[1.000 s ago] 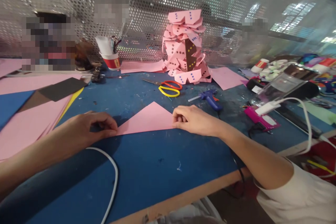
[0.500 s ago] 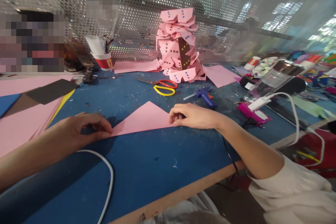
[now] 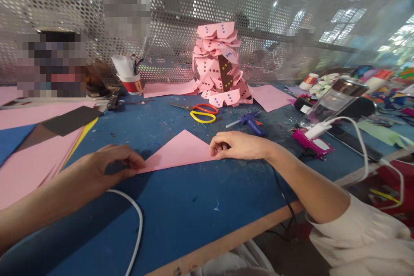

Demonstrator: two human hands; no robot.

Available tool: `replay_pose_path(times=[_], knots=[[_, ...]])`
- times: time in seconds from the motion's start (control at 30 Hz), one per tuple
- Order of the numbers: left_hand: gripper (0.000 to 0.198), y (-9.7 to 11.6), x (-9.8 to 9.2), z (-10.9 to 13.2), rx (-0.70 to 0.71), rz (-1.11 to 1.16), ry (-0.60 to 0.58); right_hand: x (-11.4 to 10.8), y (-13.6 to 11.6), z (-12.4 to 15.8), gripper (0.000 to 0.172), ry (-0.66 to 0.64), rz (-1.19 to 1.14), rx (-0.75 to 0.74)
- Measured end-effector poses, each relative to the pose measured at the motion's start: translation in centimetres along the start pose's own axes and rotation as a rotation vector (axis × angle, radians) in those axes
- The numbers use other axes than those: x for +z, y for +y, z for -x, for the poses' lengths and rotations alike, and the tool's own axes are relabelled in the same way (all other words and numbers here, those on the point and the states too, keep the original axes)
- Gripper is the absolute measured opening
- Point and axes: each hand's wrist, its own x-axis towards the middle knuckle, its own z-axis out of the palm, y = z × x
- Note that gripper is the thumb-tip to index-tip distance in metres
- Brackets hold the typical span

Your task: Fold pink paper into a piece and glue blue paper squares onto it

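A pink sheet of paper [image 3: 181, 151], folded into a triangle with its point away from me, lies on the blue tabletop [image 3: 181, 215]. At its left corner, my left hand [image 3: 118, 161] pinches the paper between thumb and fingers. My right hand [image 3: 234, 144] grips the opposite corner, its fingers curled and thumb low against the long folded edge. Both fingertip areas partly hide the corners. Beyond the paper lie scissors [image 3: 203, 113] with one red and one yellow handle loop, and a blue glue gun [image 3: 250, 123].
A tall stack of folded pink paper pieces [image 3: 213, 69] stands at the back beside a cup of tools [image 3: 132, 84]. Coloured sheets [image 3: 35, 151] lie left. A white cable [image 3: 139, 224] crosses the near left; a magenta power strip [image 3: 312, 143] and clear jar [image 3: 334, 99] sit right.
The view has shifted slightly, so the scene sits a little lower. My left hand stays at the left corner and my right hand at the right corner; the paper keeps its triangular shape.
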Motion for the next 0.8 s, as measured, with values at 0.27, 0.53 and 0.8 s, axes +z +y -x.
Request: replay_pose_path(times=[0.27, 0.53, 0.8], knots=[[0.026, 2.4, 1.9, 0.8, 0.465, -0.247, 0.229, 0.0, 0.1, -0.2, 0.011, -0.004, 0.008, -0.010], [0.027, 5.1, 3.0, 0.5, 0.522, -0.255, 0.232, -0.1, -0.2, -0.2, 0.012, -0.006, 0.005, 0.005], [0.022, 5.5, 3.2, -0.7, 0.326, -0.145, 0.144, 0.1, 0.2, 0.0, 0.013, 0.013, 0.023, -0.019]])
